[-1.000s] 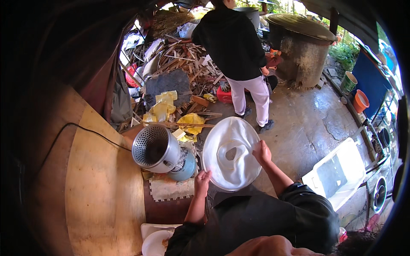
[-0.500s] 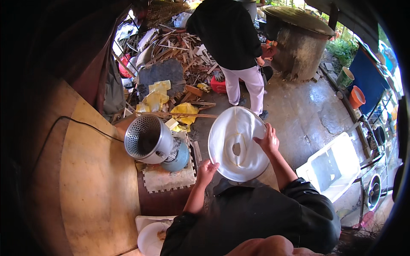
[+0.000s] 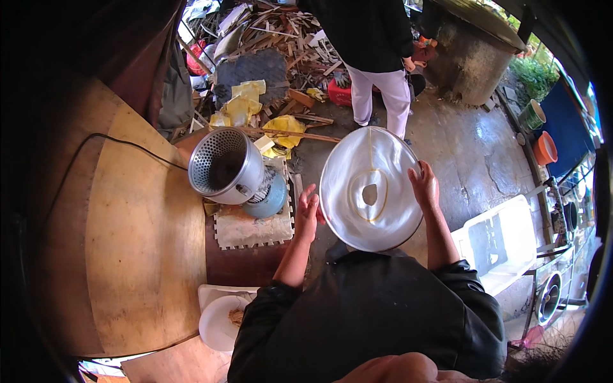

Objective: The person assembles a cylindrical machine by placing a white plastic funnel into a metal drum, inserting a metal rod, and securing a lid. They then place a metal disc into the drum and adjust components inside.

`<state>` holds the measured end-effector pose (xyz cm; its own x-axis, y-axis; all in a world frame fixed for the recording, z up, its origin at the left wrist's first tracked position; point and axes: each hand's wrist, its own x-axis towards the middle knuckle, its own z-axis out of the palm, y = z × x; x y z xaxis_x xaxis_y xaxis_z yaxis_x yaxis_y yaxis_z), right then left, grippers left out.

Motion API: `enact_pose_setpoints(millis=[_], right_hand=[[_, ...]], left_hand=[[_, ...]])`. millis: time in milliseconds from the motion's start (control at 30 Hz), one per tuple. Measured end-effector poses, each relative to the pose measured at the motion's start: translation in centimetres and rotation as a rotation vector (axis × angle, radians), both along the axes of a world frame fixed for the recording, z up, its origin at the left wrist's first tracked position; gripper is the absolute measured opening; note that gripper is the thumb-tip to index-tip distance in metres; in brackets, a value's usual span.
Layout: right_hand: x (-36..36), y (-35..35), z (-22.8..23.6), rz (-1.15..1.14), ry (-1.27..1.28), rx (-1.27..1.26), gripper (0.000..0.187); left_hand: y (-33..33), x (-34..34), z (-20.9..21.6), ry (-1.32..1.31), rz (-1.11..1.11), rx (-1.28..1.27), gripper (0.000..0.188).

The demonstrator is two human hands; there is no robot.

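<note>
A wide, round silver metal cover [image 3: 348, 207] with a jagged hole in its middle is tilted up in front of my chest. My right hand [image 3: 426, 188] grips its right rim, the thumb on the near face and the fingers partly hidden behind. At the left rim, my left hand [image 3: 307, 216] has its fingers apart; some fingertips reach the edge, and whether they bear any weight cannot be told. To the left stands a perforated metal drum [image 3: 246, 175] on a blue-grey motor base [image 3: 268, 198].
A wooden board [image 3: 147, 236] fills the left, crossed by a black cable. Ahead, another person in a black top [image 3: 367, 38] stands near a wood-scrap heap [image 3: 281, 45] and a large metal vat [image 3: 463, 57]. A white plastic tub [image 3: 504, 239] is at right; a white bowl [image 3: 217, 325] sits lower left.
The cover has turned more toward me and shifted slightly up and right in view. My left thumb has come off its rim and those fingers have spread. The right hand keeps hold.
</note>
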<state>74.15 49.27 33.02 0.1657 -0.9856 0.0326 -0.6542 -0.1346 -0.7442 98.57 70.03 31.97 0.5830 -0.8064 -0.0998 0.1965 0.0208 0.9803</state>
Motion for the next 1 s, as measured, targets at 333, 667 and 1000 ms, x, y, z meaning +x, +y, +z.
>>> enact_pose_setpoints(millis=[333, 667, 1000], right_hand=[[2.2, 2.3, 1.0, 0.068, 0.239, -0.125, 0.059], [3.9, 4.7, 0.6, 0.332, -0.084, 0.065, 0.059], [3.1, 2.2, -0.9, 0.395, -0.139, 0.188, 0.027]], left_hand=[[-0.3, 3.7, 1.8, -0.067, -0.102, 0.077, 0.036], [-6.2, 11.1, 3.2, -0.336, -0.338, 0.067, 0.027], [-8.7, 8.6, 2.8, -0.412, -0.385, 0.108, 0.02]])
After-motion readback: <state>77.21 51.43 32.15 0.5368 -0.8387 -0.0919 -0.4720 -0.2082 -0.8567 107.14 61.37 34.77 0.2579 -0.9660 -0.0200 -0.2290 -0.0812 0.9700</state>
